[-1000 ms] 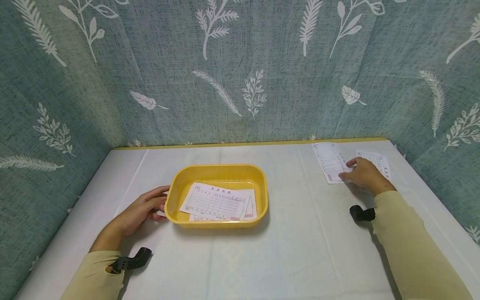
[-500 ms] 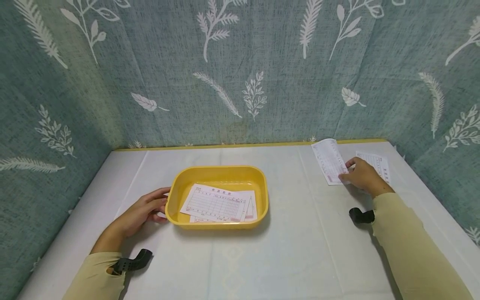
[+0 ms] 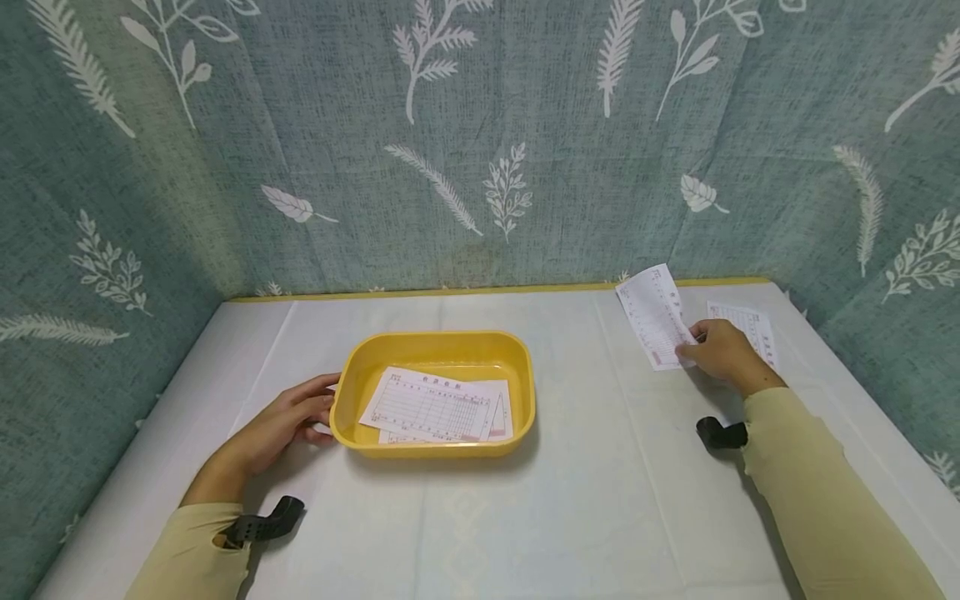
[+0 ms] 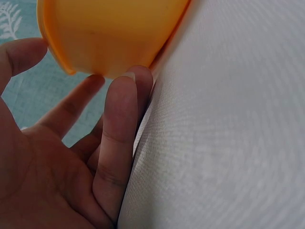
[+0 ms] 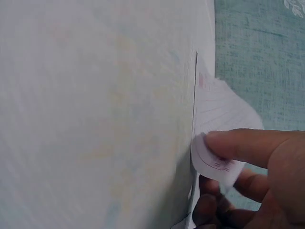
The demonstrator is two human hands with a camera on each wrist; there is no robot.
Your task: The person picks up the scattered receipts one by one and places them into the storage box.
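My right hand (image 3: 723, 354) pinches a printed receipt slip (image 3: 654, 312) by its lower right edge. The slip bends, its far end lifted and its near corner close to the table. In the right wrist view, the thumb (image 5: 238, 145) lies over the slip (image 5: 226, 112), with fingers beneath. A second slip (image 3: 750, 325) lies partly hidden behind that hand. My left hand (image 3: 281, 425) rests against the left end of a yellow plastic tray (image 3: 432, 451), its fingers loosely extended. In the left wrist view, fingertips touch the tray (image 4: 109, 33). Several overlapping receipt slips (image 3: 431, 404) lie in the tray.
A white cloth (image 3: 480, 525) covers the table, with a yellow strip (image 3: 555, 287) along its back edge. Leaf-patterned green fabric (image 3: 337, 150) walls in the back and sides. Each wrist wears a black camera mount, one left (image 3: 266, 523), one right (image 3: 722, 433).
My right hand has taken hold of the receipt slip, whose far end has risen and bent off the table. The left hand and tray have stayed in place.
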